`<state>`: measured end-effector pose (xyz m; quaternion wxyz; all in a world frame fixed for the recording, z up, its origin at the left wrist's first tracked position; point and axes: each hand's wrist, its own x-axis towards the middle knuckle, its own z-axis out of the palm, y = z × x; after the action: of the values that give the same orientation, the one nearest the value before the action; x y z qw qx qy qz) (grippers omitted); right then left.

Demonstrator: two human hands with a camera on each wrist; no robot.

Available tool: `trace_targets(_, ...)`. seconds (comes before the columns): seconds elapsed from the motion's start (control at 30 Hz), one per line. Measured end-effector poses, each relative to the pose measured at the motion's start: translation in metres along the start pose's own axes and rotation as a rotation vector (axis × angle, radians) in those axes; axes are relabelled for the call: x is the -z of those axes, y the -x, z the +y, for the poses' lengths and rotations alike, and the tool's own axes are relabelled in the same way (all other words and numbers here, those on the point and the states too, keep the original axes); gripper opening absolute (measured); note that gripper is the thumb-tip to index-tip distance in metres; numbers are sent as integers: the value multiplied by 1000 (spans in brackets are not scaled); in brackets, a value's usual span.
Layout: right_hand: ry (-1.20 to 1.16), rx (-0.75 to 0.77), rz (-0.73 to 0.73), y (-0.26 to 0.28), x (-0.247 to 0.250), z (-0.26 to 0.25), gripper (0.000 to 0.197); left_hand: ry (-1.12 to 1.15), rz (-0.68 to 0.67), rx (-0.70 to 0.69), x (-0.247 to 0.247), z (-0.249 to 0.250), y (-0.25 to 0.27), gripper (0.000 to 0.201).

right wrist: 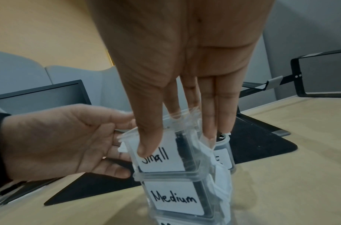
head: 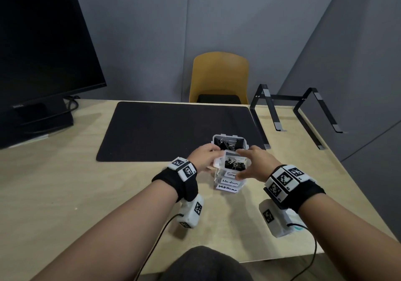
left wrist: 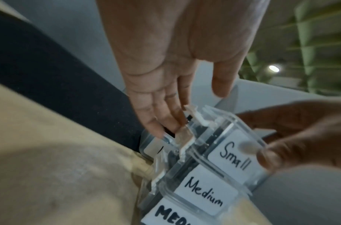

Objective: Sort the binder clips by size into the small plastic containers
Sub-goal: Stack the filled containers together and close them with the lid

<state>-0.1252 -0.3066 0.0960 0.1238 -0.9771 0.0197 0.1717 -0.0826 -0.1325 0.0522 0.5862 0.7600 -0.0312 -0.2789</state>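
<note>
Three clear plastic containers stand stacked on the wooden desk. The top one, labelled "Small", is open, with black binder clips inside. Under it sit a "Medium" container and another "MEDIUM" one. My right hand pinches the Small container, thumb on its label and fingers down its far side. My left hand touches its left latch with straight fingers, thumb free. Behind the stack an open container holds bigger clips.
A black desk mat lies under the rear container. A dark monitor stands at the far left and a black laptop stand at the far right. A yellow chair is beyond the desk's far edge.
</note>
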Motion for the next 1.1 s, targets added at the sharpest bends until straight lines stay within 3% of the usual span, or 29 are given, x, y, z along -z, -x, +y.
trace_targets(0.07, -69, 21, -4, 1, -3, 3, 83, -281, 65, -100, -4, 0, -2, 44)
trace_targets(0.13, -179, 34, 1, 2, -7, 8, 90, -326, 79, -201, -7, 2, 1, 54)
trace_targets(0.3, -405, 44, 57, 1, -20, 26, 101, -397, -90, -325, -16, 5, 3, 73)
trace_targets(0.43, -523, 17, -49, -1, -30, 40, 93, -310, -129, -308, -23, -8, 0, 71)
trace_targets(0.6, -613, -15, -187, -4, -54, 49, 70, -227, -140, -289, -25, -16, -4, 67)
trace_targets(0.7, -640, -24, -168, -7, -60, 51, 56, -212, -143, -293, -25, -18, -5, 65)
trace_targets(0.83, -616, -58, -144, -6, -51, 57, 53, -214, -146, -295, -25, -16, -4, 62)
trace_targets(1.1, -812, -62, -146, -2, -31, 61, 42, -188, -140, -294, -25, -22, -7, 61)
